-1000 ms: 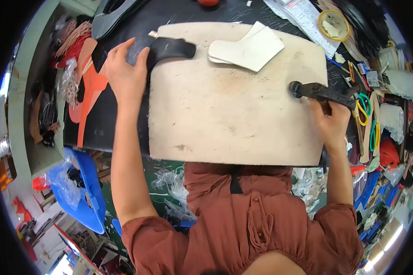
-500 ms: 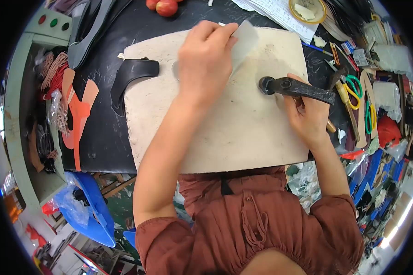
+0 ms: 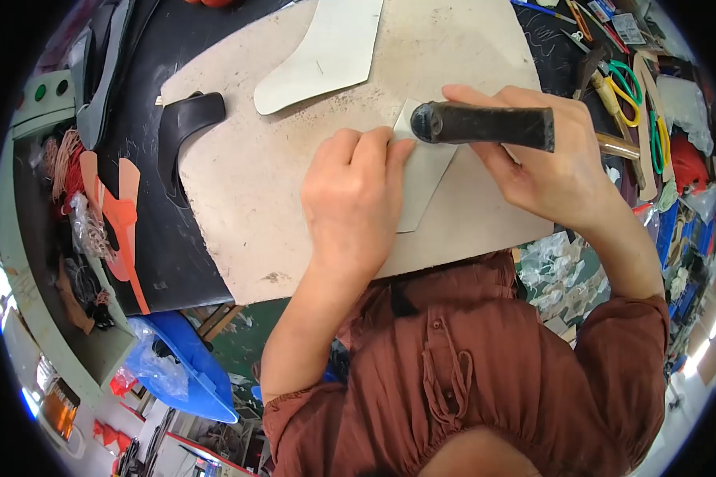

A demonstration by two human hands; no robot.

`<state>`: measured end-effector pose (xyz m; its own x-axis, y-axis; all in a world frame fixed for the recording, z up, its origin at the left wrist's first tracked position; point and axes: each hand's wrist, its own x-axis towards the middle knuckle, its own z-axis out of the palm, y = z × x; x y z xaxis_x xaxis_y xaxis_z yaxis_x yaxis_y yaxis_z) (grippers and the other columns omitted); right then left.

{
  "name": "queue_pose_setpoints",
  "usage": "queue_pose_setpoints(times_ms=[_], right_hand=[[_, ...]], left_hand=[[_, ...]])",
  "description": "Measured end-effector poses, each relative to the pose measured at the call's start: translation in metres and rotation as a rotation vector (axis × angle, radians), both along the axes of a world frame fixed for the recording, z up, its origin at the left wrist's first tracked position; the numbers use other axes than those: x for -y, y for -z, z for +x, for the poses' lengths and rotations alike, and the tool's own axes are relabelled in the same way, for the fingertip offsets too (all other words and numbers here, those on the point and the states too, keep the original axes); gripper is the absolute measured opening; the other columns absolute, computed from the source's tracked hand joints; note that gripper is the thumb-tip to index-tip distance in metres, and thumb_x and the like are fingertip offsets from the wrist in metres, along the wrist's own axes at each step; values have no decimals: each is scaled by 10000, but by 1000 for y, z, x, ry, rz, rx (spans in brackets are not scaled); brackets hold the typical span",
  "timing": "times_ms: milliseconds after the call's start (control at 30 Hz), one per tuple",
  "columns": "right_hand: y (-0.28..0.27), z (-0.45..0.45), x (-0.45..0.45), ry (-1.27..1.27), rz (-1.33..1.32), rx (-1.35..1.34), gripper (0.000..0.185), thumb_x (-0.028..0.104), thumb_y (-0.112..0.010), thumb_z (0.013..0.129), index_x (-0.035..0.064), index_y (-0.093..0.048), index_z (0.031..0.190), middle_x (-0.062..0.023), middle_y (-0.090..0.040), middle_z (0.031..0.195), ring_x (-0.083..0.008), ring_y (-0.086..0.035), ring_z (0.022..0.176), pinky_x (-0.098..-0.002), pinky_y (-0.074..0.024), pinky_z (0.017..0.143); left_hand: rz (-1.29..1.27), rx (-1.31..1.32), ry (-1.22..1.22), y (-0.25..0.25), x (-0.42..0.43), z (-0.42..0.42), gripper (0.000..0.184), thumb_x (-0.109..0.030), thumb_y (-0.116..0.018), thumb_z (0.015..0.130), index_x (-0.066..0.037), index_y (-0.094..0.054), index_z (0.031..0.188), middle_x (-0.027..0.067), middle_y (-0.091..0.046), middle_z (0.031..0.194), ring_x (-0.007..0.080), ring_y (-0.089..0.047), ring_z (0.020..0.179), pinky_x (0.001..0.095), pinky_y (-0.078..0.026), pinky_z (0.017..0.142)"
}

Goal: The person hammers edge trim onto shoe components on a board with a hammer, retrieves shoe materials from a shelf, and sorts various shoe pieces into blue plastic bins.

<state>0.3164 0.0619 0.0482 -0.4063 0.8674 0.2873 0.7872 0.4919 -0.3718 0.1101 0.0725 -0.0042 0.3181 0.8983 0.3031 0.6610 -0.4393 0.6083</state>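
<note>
A pale piece of shoe-upper material [image 3: 428, 184] lies on the cream board [image 3: 254, 230]. My left hand [image 3: 352, 191] is closed on its left side, with thumb and curled fingers near its upper edge. My right hand [image 3: 561, 163] grips a hammer [image 3: 493, 129] by its wooden handle. The round face end of the dark hammer head is over the piece's top edge, close to my left fingertips; whether it touches cannot be seen. A larger curved pale piece [image 3: 326, 67] lies flat farther up the board. A black shaped shoe part [image 3: 184, 131] rests at the board's left edge.
Orange shoe-shaped templates [image 3: 121, 219] lie on the black tabletop [image 3: 175, 274] at left, beside a grey-green cabinet [image 3: 24, 215] holding cords. Scissors with green and yellow handles [image 3: 630, 94] are among tools at right. A blue bin [image 3: 203, 381] stands below left.
My left hand has come down toward my body and now holds a pale piece on the board. My right hand has brought the hammer leftward to it. The larger pale piece now lies uncovered.
</note>
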Motion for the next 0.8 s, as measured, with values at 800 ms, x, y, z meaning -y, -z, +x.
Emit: queue_pose_setpoints(times_ms=[800], right_hand=[[-1,-27,-11,-130,50,87,503,2,-768,686,90,-701,1176,-68,-563,701,-262,-577,582,-371,-460,537]], left_hand=[[16,9,325,-1,9,-55,226,55,-712,763,-8,-697,980,102,-588,825,279,-580,757,367,-489,669]])
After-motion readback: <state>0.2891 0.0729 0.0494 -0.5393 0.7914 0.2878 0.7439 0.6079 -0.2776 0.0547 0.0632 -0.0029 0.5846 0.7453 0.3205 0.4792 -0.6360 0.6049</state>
